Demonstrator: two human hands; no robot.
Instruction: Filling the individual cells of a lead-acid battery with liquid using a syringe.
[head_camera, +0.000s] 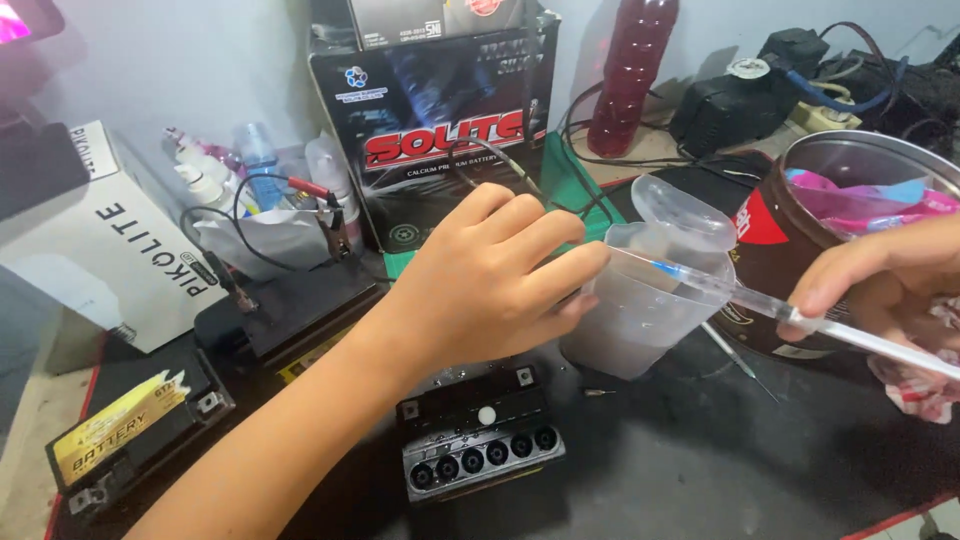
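Observation:
My left hand (490, 275) grips the side of a translucent plastic container (650, 310) with its flip lid open, tilting it slightly. My right hand (885, 280) holds a clear syringe (770, 305) whose blue-tipped nozzle reaches into the container's mouth; a pink-and-white cloth (925, 375) is bunched under that hand. Below my left hand sits a small black battery (480, 435) with a row of several open round filler holes along its near edge.
A large black battery box (435, 130) stands at the back. A white box (100, 240), two flat black batteries (130, 425), small bottles (255, 165) and clip leads (330, 215) lie left. A dark tin (800, 240), red bottle (630, 75) and charger (750, 100) stand right.

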